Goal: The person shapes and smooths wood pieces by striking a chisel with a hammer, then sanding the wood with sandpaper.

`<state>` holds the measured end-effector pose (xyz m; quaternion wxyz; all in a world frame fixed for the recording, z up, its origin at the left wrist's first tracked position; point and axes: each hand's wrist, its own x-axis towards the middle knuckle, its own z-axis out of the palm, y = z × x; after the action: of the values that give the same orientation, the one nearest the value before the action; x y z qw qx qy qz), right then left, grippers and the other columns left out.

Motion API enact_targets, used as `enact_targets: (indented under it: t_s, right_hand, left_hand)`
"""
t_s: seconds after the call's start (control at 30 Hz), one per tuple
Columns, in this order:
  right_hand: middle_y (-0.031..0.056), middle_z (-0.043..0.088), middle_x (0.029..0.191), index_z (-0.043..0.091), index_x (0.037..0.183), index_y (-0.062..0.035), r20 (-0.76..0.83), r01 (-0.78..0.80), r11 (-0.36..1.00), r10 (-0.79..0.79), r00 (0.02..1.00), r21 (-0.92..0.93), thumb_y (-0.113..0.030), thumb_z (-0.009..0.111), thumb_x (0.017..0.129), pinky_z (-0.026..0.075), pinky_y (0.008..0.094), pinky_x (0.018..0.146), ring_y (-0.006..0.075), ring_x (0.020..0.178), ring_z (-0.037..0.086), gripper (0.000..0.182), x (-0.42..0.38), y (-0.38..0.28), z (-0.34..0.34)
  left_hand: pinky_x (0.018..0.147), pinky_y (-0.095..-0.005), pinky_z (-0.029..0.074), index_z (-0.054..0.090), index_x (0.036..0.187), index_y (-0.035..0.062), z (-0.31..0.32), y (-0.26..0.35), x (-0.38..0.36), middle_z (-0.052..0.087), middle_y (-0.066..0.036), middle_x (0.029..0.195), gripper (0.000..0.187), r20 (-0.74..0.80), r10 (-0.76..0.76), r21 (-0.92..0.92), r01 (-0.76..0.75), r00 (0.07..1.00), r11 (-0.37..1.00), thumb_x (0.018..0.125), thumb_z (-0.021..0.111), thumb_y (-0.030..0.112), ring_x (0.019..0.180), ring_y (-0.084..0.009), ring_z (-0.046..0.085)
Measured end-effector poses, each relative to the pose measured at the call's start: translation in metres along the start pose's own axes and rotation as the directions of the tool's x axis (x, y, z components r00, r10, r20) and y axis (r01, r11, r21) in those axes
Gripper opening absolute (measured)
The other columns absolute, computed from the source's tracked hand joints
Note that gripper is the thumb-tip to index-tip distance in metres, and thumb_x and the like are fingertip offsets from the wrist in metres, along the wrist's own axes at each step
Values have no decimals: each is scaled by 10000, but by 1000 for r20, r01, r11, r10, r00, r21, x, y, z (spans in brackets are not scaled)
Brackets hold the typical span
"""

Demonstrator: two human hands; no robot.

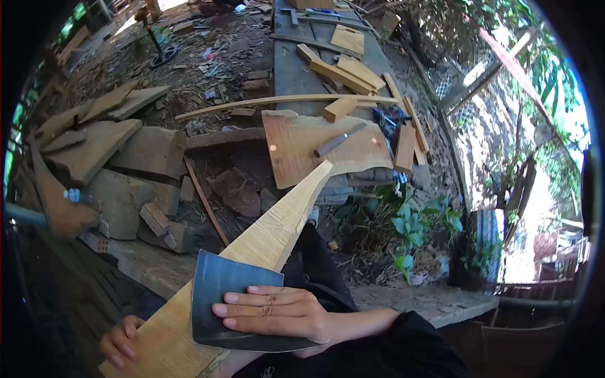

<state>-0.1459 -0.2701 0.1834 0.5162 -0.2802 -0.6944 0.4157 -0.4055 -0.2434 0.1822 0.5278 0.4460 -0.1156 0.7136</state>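
Observation:
A long pale wooden piece (268,236), broad at the near end and narrowing to a tip, slants across my lap. My left hand (120,343) curls its fingers over the broad end's left edge. On top lies a dark sheet of sandpaper (211,283), slightly curved, overhanging the wood on the right. My right hand (274,312) presses the sheet with straight fingers held together; its thumb is mostly hidden, with some skin showing below the sheet's lower edge. Past the tip, a dark-handled tool (339,140) rests on a flat wooden slab (293,151).
Wood offcuts (343,75) lie along a long grey bench (287,69) ahead. Rough slabs (151,151) are piled at the left. Leafy plants (413,220) grow right of the wood's tip. Wood chips cover the ground, and a wire fence (463,94) stands at the right.

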Motion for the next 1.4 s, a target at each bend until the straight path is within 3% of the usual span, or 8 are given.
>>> enact_targets:
  t_s: [0.17, 0.23, 0.47, 0.6, 0.7, 0.9, 1.17, 1.4]
  right_hand:
    - [91, 623, 890, 543, 1069, 23, -451, -440, 897, 404, 796, 28, -98, 534, 839, 437, 294, 793, 155, 816, 573, 260, -27, 111, -41]
    - [155, 597, 669, 603, 944, -22, -621, -658, 736, 443, 647, -160, -242, 535, 839, 451, 360, 608, 297, 650, 599, 253, -54, 199, -93]
    - [269, 587, 755, 605, 852, 62, -828, -942, 301, 483, 284, -147, -407, 543, 797, 440, 433, 694, 391, 793, 586, 476, -86, 296, -175]
    - [205, 586, 659, 627, 885, -7, -706, -822, 492, 471, 529, -288, -338, 537, 829, 448, 398, 595, 346, 682, 604, 348, -41, 191, -94]
    - [146, 609, 971, 590, 1014, -31, -450, -245, 908, 72, 890, -340, -66, 569, 720, 474, 360, 813, 303, 891, 594, 297, -10, 87, -26]
    - [130, 598, 1041, 571, 1063, -36, -229, 262, 964, -245, 942, 48, -75, 558, 697, 450, 370, 883, 264, 970, 580, 369, -2, 10, 12]
    - [219, 602, 765, 616, 885, -29, -737, -843, 488, 479, 477, -228, -344, 518, 816, 453, 449, 678, 377, 753, 585, 337, -51, 232, -124]
    - [217, 618, 799, 615, 930, -19, -770, -925, 372, 568, 290, -74, -380, 508, 809, 461, 407, 701, 343, 804, 601, 396, -45, 238, -135]
  left_hand:
    - [813, -386, 304, 459, 1052, 163, 59, -53, 33, 374, -110, 915, 392, -192, 284, 546, -138, 939, 826, 744, 490, 404, 854, -225, 388]
    - [801, -380, 321, 477, 1126, 228, 48, -51, 32, 436, -87, 984, 455, -183, 310, 627, -132, 933, 767, 768, 480, 510, 887, -226, 418]
    - [783, -366, 326, 532, 1066, 201, 64, -69, 48, 464, -82, 964, 407, -131, 317, 630, -168, 939, 758, 782, 459, 484, 868, -222, 441]
    - [744, -368, 345, 555, 1033, 189, 69, -66, 44, 488, -92, 913, 375, -161, 328, 681, -136, 931, 720, 775, 459, 444, 813, -233, 464]
    - [720, -374, 355, 562, 1027, 179, 72, -63, 37, 500, -98, 891, 381, -176, 335, 687, -128, 925, 715, 771, 460, 442, 797, -242, 476]
    - [701, -376, 361, 567, 998, 159, 65, -52, 34, 513, -98, 883, 410, -173, 287, 685, -94, 942, 723, 783, 432, 482, 791, -246, 484]
    - [706, -365, 358, 542, 1002, 163, 45, -34, 33, 505, -93, 893, 419, -428, 522, 637, -164, 738, 754, 785, 432, 505, 801, -239, 477]
    - [698, -361, 369, 553, 968, 169, 61, -58, 37, 518, -89, 885, 379, -149, 311, 645, -146, 939, 750, 784, 454, 485, 792, -235, 489]
